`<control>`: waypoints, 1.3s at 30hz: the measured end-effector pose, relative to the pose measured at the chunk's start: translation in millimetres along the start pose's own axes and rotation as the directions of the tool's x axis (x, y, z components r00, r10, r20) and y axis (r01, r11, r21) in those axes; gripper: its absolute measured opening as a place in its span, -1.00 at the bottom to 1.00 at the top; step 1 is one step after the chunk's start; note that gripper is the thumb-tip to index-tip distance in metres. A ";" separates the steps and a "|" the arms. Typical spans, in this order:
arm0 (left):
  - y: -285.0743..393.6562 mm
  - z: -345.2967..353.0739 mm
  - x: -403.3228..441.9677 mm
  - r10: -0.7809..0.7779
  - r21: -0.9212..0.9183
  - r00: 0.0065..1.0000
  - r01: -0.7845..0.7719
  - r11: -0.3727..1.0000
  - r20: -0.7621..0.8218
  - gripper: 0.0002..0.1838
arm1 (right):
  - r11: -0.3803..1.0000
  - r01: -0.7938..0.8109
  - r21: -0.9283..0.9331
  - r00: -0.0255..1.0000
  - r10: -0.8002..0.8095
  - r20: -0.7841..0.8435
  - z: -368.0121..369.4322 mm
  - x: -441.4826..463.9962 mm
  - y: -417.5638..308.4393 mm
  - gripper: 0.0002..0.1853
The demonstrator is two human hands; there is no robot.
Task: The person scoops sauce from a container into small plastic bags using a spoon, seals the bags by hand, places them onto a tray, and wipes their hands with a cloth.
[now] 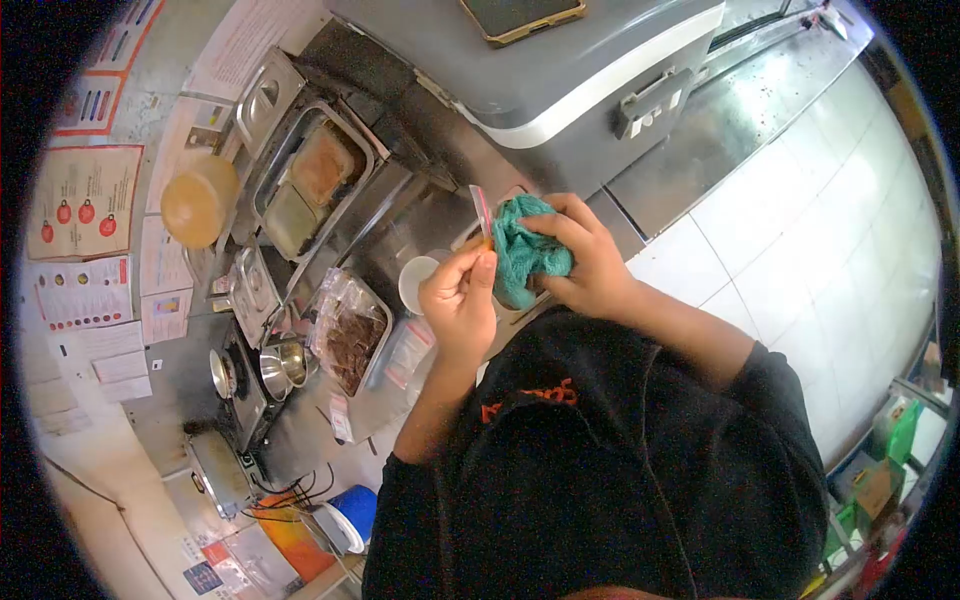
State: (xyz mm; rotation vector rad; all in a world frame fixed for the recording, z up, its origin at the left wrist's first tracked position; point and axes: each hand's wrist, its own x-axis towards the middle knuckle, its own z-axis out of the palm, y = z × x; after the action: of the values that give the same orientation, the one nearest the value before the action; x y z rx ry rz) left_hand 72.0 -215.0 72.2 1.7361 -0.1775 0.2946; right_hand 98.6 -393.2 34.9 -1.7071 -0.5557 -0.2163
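A crumpled green cloth is bunched in my right hand, the fingers curled over it from the right. My left hand pinches a thin, flat, whitish strip with a red edge between thumb and fingers; a bit of orange shows at the pinch. The strip stands upright against the cloth's left side, and I cannot make out its kind. Left of my left hand is a round white container, partly hidden. Below it lie clear plastic bags with red markings.
A steel tray of dark brown food stands on the counter at left. Beyond it are a steel pan with food inserts, metal bowls and a yellowish round container. A large grey lidded box carries a phone.
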 end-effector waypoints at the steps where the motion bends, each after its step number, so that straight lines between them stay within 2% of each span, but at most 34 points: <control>1: 3.4 1.5 0.4 -0.006 0.022 1.000 0.006 1.000 0.014 -0.84 | 1.000 0.025 0.009 1.000 -0.024 -0.015 -0.3 0.3 -0.1 -0.38; 5: -8.4 -5.3 -3.6 -0.035 0.099 0.997 0.028 0.995 0.068 -0.90 | 0.992 0.077 0.096 0.994 -0.069 -0.084 5.9 -1.2 5.4 -0.39; 9: -13.7 -4.5 -7.8 0.039 0.339 0.994 -0.070 0.938 0.099 -0.90 | 0.981 0.114 0.154 0.990 -0.100 -0.099 11.0 -2.8 8.2 -0.44; 10: -10.3 -3.5 -7.4 0.047 0.351 0.995 -0.077 0.933 0.093 -0.90 | 0.935 -0.004 0.354 0.992 0.049 -0.117 14.1 -5.1 9.0 -0.46; 12: -0.1 -1.1 -4.4 0.066 0.375 0.994 -0.092 0.922 0.082 -0.89 | 0.685 -0.199 0.700 0.940 0.335 -0.061 22.2 -10.7 12.4 -0.51; 13: -2.8 -3.5 -5.1 0.051 0.290 0.997 -0.068 0.955 0.065 -0.89 | 0.405 -0.182 0.896 0.930 0.366 0.023 17.3 -13.3 16.3 -0.57; 16: -15.1 -11.9 -7.3 -0.016 0.003 1.000 0.016 1.000 -0.003 -0.87 | 0.254 -0.071 0.965 0.878 0.475 -0.060 3.8 -6.1 14.2 -0.60; 17: -17.4 -12.4 -6.9 -0.052 -0.109 0.998 0.048 0.993 -0.036 -0.85 | 0.365 -0.064 0.929 0.852 0.505 -0.140 0.1 -4.6 6.7 -0.59; 19: -22.0 -16.7 -8.2 -0.146 -0.257 0.989 0.131 0.957 -0.039 -0.82 | 0.753 0.014 0.658 0.927 0.237 -0.291 -3.9 -13.0 12.1 -0.58; 20: -24.0 -20.0 -9.2 -0.200 -0.293 0.980 0.187 0.938 -0.013 -0.80 | 0.882 0.079 0.464 0.946 0.080 -0.314 -8.6 -18.2 15.4 -0.57; 21: -21.5 -18.4 -9.3 -0.247 -0.360 0.969 0.230 0.904 -0.001 -0.81 | 0.938 0.223 0.266 0.964 -0.172 -0.202 -18.1 -16.0 17.6 -0.57; 22: -17.2 -15.8 -8.7 -0.292 -0.426 0.956 0.270 0.864 0.015 -0.82 | 0.938 0.339 0.072 0.938 -0.330 -0.110 -15.6 -14.8 15.6 -0.61; 24: 2.4 -6.0 -6.5 -0.308 -0.344 0.951 0.301 0.890 0.036 -0.83 | 0.864 0.504 -0.026 0.863 -0.501 0.063 -9.0 -10.6 -0.2 -0.59; 25: 8.8 -2.7 -6.5 -0.317 -0.300 0.947 0.317 0.900 0.050 -0.82 | 0.876 0.477 -0.064 0.879 -0.475 0.045 -5.7 -9.4 -3.8 -0.59; 27: 3.1 -6.1 -9.8 -0.224 -0.246 0.972 0.235 0.940 0.072 -0.82 | 0.894 0.424 -0.142 0.904 -0.428 0.008 -2.9 -7.2 -8.6 -0.59; 29: -12.5 -12.1 -12.9 -0.151 -0.239 0.985 0.167 0.957 0.082 -0.84 | 0.959 0.199 -0.202 0.963 -0.229 -0.140 -8.1 1.2 -12.3 -0.59; 30: -7.2 -9.8 -12.9 -0.170 -0.297 0.982 0.188 0.936 0.087 -0.84 | 0.973 0.080 -0.218 0.968 -0.128 -0.216 -10.8 6.0 -10.9 -0.59; 31: 2.8 -5.7 -13.3 -0.189 -0.356 0.978 0.209 0.911 0.092 -0.84 | 0.985 0.006 -0.171 0.967 -0.049 -0.248 -15.1 6.2 4.0 -0.61; 32: 8.3 -2.4 -15.5 -0.206 -0.418 0.974 0.227 0.879 0.097 -0.84 | 0.966 -0.085 0.245 0.954 0.150 -0.259 -18.7 3.5 18.7 -0.62; 33: -16.3 -22.0 -23.9 -0.208 -0.411 0.969 0.245 0.878 0.135 -0.81 | 0.774 -0.156 0.614 0.923 0.336 -0.188 -23.1 0.1 33.2 -0.63; 34: -12.5 -22.7 -22.5 -0.209 -0.424 0.970 0.243 0.872 0.127 -0.80 | 0.448 -0.192 0.873 0.877 0.477 -0.052 -29.5 0.5 36.3 -0.64; 35: -5.6 -19.2 -20.0 -0.211 -0.438 0.970 0.244 0.866 0.123 -0.78 | 0.299 -0.129 0.945 0.872 0.488 -0.035 -34.1 -4.0 32.8 -0.59; 37: -10.4 -31.1 -17.0 -0.194 -0.410 0.970 0.239 0.880 0.149 -0.80 | 0.095 -0.125 0.988 0.918 0.390 0.078 -43.8 -6.8 18.9 -0.52; 38: -15.1 -33.8 -17.1 -0.134 -0.373 0.986 0.163 0.913 0.104 -0.80 | -0.014 -0.128 0.992 0.935 0.331 0.125 -46.6 -9.3 15.0 -0.48; 39: -13.6 -35.7 -16.1 -0.146 -0.399 0.986 0.167 0.901 0.084 -0.79 | -0.004 -0.145 0.989 0.936 0.324 0.138 -47.8 -12.5 12.6 -0.41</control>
State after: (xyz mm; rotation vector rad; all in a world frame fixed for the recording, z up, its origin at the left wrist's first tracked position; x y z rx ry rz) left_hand 57.0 -178.1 60.5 1.3349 -0.1250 0.0840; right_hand 101.3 -443.7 28.9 -0.2613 -0.1426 0.3125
